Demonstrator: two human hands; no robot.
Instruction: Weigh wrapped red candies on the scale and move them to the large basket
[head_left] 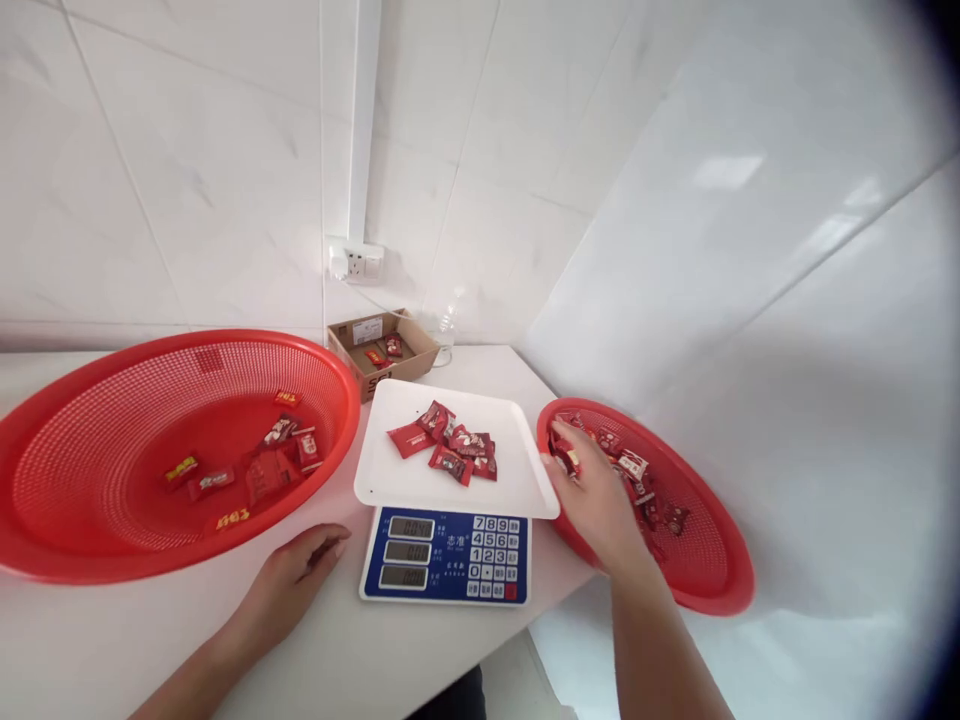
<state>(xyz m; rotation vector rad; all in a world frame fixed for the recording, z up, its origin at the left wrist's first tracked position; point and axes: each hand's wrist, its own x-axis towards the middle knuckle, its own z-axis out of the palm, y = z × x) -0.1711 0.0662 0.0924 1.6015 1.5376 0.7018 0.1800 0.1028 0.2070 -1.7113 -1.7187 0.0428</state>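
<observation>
My right hand (592,495) reaches over the rim of a small red mesh basket (720,560), its fingertips pinching a red-wrapped candy (566,457) among several others. My left hand (289,585) lies on the white table (120,630), holding nothing, just below the rim of a large red mesh basket (45,520). That basket holds several wrapped candies (270,475). Between the baskets stands a blue digital scale (446,555) with a white tray (450,450), and a small pile of red-wrapped candies (446,442) lies on the tray.
A cardboard box tray (382,350) with a few candies stands behind the scale, against white tiled walls (187,180). Beside it is a clear plastic bottle (448,325). A wall socket (356,262) sits above. The table's corner ends near the small basket.
</observation>
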